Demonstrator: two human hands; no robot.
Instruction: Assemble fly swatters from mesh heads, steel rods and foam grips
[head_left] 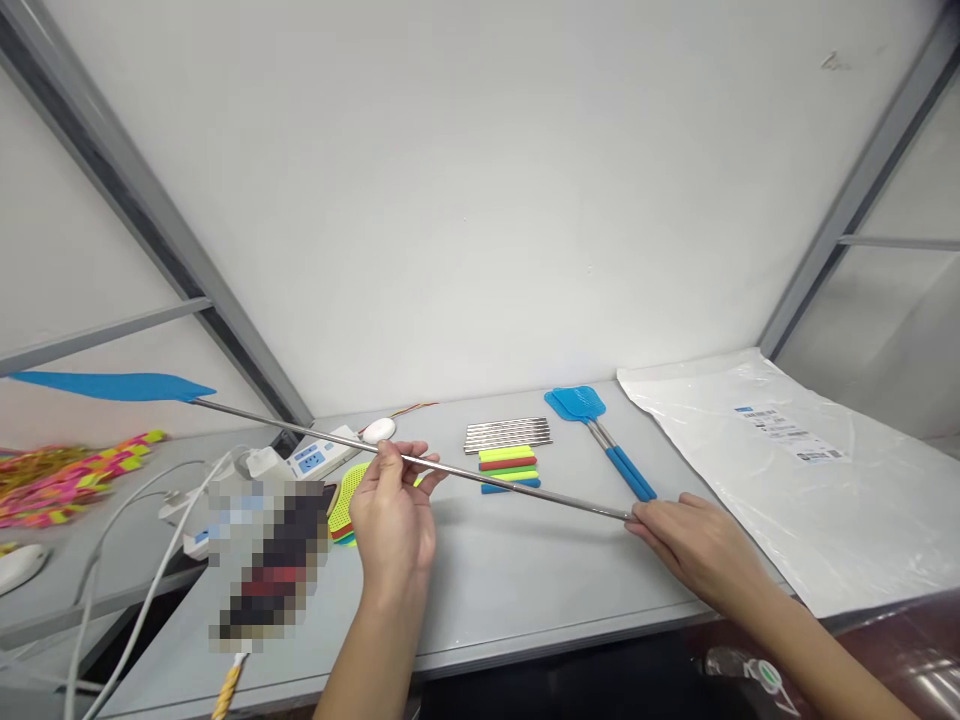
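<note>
A fly swatter (486,472) with a blue head and a long, thin metal rod slants across the view above the table. Its head is at the far left, seen nearly edge-on. My left hand (396,515) pinches the rod near its middle, thumb in front and fingers behind. My right hand (694,540) is closed around the rod's lower right end, hiding that end. Beyond the rod lie a row of metal rods (507,434), several coloured handle grips (510,468) and blue fly swatters (600,430) with blue grips. Yellow swatter heads (346,500) are partly behind my left hand.
A white plastic mailer bag (817,470) with a label covers the table's right side. At left are a power strip (315,455), white cables (146,590), a pixelated dark item (274,570) and colourful strands (75,480). A white wall (480,200) rises behind the table (517,600).
</note>
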